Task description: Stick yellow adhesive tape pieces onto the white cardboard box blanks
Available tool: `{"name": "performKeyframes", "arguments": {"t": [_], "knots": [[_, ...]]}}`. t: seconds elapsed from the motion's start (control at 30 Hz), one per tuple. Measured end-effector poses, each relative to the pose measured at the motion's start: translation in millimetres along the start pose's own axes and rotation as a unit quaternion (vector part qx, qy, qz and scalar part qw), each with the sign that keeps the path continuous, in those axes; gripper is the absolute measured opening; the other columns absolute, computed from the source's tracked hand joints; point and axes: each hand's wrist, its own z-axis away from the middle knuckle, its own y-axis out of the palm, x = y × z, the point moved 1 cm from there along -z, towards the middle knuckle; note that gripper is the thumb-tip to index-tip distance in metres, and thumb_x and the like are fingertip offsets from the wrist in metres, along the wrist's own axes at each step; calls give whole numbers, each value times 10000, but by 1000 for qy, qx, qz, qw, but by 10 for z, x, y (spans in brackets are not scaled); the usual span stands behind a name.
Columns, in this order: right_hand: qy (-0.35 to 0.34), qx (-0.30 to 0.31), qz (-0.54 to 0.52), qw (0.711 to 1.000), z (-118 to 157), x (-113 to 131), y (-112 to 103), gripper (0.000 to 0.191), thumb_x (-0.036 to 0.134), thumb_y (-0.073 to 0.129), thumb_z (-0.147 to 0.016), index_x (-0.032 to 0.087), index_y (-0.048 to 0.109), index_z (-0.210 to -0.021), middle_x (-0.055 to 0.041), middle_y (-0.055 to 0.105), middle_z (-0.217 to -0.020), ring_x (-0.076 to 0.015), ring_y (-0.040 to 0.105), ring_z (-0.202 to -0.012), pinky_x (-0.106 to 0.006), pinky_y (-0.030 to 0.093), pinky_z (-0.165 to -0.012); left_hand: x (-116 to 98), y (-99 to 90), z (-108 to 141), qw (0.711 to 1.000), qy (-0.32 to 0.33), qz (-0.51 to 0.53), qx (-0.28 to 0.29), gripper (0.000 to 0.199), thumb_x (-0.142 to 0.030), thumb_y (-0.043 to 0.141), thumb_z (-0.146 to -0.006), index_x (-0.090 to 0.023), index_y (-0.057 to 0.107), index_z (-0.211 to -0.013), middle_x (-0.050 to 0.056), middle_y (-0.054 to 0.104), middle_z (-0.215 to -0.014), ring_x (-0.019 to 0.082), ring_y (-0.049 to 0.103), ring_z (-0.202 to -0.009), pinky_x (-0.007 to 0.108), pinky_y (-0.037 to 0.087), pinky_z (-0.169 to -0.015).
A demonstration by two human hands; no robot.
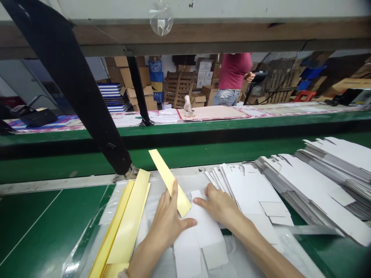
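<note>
A yellow paper strip slants up and away from my left hand, caught at its fingers with the index finger lying over it. The left thumb is spread out and rests on a flat white carton. My right hand grips the edge of another narrow white carton, thumb on top and fingers curled by its far end. These two cartons overlap in front of me. Left of my hands lies a stack of yellow strips. Close to my right hand is a fanned pile of flat white cartons.
More stacked white cartons lie to the right on the green table. A dark slanted post stands at the left, below an overhead shelf. Beyond the raised ledge, a person in a red top holds a dark object.
</note>
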Motion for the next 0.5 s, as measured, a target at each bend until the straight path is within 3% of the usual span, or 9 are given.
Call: {"name": "performKeyframes", "arguments": {"t": [0.17, 0.27, 0.37, 0.5], "knots": [[-32, 7, -14, 999, -5, -38, -60, 235, 358, 385, -828, 166, 521, -839, -111, 648, -826, -239, 605, -784, -271, 353, -593, -4, -3, -1, 1000, 11, -6, -5, 1047, -370, 699, -577, -213, 29, -1367, 128, 265, -1360, 318, 230, -1232, 427, 248, -975], [-21, -3, 3, 1000, 106, -9, -82, 379, 494, 388, -794, 154, 552, -771, -142, 643, -769, -275, 604, -750, -302, 364, -578, -44, -94, 20, 1000, 16, -11, 8, 1044, -406, 714, -538, -185, 115, -1364, 144, 332, -1335, 344, 269, -1215, 450, 238, -979], [-1, -20, 36, 999, 196, 44, -42, 480, 621, 477, -672, 153, 581, -697, -145, 632, -696, -304, 600, -732, -329, 375, -575, -144, -319, 86, 998, 27, -14, 48, 891, -487, 666, -568, -220, 277, -1324, 105, 404, -1316, 327, 309, -1216, 428, 272, -976], [-17, -19, -8, 1000, 222, 85, 22, 421, 596, 563, -612, 179, 540, -561, -84, 589, -599, -249, 583, -648, -293, 364, -534, -371, -780, 300, 997, 18, -30, 71, 727, -559, 557, -647, -257, 367, -1280, 89, 390, -1335, 301, 330, -1221, 429, 310, -962]]}}
